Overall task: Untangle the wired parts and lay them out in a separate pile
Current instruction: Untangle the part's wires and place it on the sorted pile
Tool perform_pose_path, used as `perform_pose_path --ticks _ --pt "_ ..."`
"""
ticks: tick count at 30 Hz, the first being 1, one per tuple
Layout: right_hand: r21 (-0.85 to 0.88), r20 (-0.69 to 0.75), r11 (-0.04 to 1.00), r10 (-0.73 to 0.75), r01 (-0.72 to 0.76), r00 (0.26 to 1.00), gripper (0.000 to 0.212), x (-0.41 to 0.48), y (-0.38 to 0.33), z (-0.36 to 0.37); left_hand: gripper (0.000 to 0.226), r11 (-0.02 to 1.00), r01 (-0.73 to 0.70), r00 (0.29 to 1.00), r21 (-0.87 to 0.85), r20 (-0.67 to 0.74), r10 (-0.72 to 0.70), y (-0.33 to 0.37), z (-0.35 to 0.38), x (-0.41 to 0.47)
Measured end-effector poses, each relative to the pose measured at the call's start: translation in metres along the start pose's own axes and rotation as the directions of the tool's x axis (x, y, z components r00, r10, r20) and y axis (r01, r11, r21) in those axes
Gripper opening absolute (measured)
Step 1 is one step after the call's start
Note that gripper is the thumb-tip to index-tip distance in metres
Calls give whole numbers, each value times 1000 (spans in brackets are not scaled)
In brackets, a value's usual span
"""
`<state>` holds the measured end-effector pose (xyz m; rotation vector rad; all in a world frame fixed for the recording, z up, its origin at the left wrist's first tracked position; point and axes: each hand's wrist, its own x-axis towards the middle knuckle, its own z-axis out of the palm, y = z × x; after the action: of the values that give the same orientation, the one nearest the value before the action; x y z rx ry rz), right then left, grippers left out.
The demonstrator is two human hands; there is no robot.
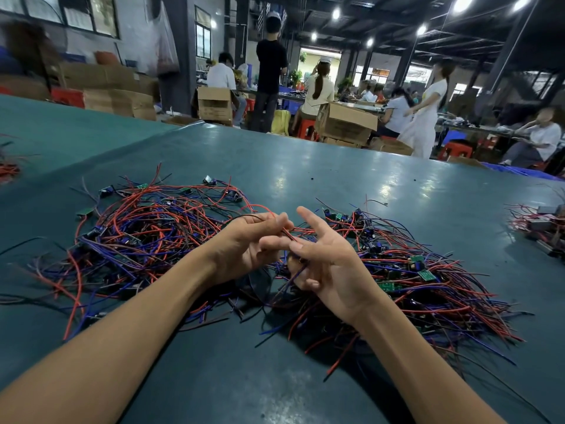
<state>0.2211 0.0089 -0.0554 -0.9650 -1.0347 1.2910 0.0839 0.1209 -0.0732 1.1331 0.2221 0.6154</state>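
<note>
- Green table surface [336, 166] carries two heaps of wired parts.
- Tangled heap [146, 234] lies left of centre, nearer the left edge.
- Second heap [428, 280] lies toward the right edge.
- Left hand [244, 252], between the heaps, has its fingers curled round the held wires [301, 230].
- Right hand [330, 270] has its index finger straight and its lower fingers curled round the same strands.

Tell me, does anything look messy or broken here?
Nothing looks broken. The left pile is a knotted tangle; the right pile lies fanned out. The left hand and right hand grip wires between them. One red wire strays toward the table's near edge.
</note>
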Motion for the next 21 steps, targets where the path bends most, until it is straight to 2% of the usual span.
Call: perform_pose_path --ticks 4,9,13,15,21 --pt "-29 -91 999 9 -12 996 43 4 6 0 25 991 -97 988 -89 -128 86 0 4 3" --pt "64 -154 998 39 -30 987 18 4 9 -1 22 996 -84 991 -19 -110 81 0 1 3" --pt "-19 -140 998 51 -55 989 11 4 10 -1 19 990 -112 984 80 -131 122 -3 -1 3" --pt "-76 -112 997 19 -28 994 14 3 10 1 20 989 -107 986 101 -121 119 -5 0 3" --pt "-150 -140 987 -81 60 987 22 1 12 1 31 986 -7 1000 166 -23 12 -6 0 0"
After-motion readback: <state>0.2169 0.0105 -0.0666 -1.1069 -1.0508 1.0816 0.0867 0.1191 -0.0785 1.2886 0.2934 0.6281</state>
